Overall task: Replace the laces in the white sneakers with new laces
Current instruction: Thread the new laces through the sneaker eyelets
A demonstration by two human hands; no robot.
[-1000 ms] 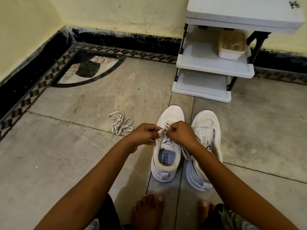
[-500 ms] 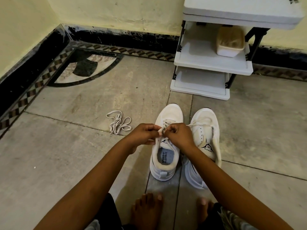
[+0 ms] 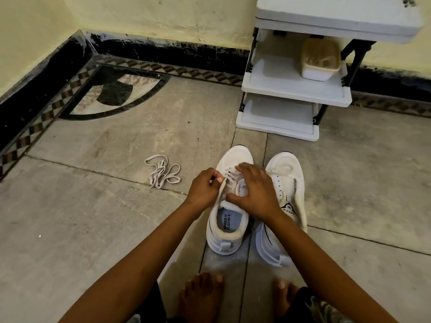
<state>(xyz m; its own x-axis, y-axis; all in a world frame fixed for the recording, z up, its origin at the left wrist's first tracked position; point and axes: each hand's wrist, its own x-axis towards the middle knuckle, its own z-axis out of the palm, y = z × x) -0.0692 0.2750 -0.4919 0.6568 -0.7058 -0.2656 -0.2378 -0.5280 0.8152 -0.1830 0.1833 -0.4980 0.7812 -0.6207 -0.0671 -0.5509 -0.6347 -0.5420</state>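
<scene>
On the floor [image 3: 93, 229] before a white rack [image 3: 296, 94], two sneakers stand side by side. The left hand [image 3: 204, 190] pinches a lace end [image 3: 222, 185] at the left shoe's [image 3: 229, 231] upper eyelets, probably to draw it taut. The right hand [image 3: 254, 192] lies spread across the lacing with fairly straight fingers, seemingly to steady the shoe. The right shoe [image 3: 291, 183] leans aside, waiting. A loose lace [image 3: 163, 171] lies well left, out of the way; old or new, I cannot tell.

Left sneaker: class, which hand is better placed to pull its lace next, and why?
Probably the left hand: it pinches the lace end beside the left sneaker, while the right hand lies spread flat on top of it.
</scene>
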